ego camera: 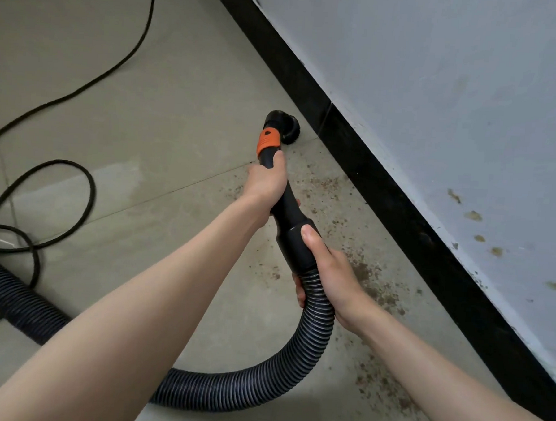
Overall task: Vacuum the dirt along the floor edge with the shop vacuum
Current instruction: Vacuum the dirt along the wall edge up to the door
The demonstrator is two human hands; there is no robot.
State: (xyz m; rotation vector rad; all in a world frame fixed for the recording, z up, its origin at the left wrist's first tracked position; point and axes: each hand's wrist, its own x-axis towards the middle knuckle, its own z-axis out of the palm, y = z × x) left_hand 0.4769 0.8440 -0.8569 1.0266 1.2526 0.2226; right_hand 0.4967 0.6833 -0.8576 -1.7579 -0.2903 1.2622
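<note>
Two bare hands hold a black shop vacuum wand [286, 207] seen from above, its long axis running from lower right up and slightly left, ending in a round brush nozzle [289, 127] that points at the black baseboard [384, 183] and sits on the beige tiled floor [145, 139] just beside it. An orange collar [268, 142] joins nozzle and wand. The left hand [266, 184] wraps its fingers around the wand just below the collar; the right hand [330, 271] grips the wider cuff where the ribbed hose [315, 334] begins, thumb lying along the top. The hose loops down, passes behind the left forearm and runs off the left edge, so the vacuum body is out of sight. Brown dirt [375, 289] speckles the floor along the baseboard, partly hidden under the right arm. A black cord [93, 81] curls at left. The pale wall [453, 106] has brownish stains.
</note>
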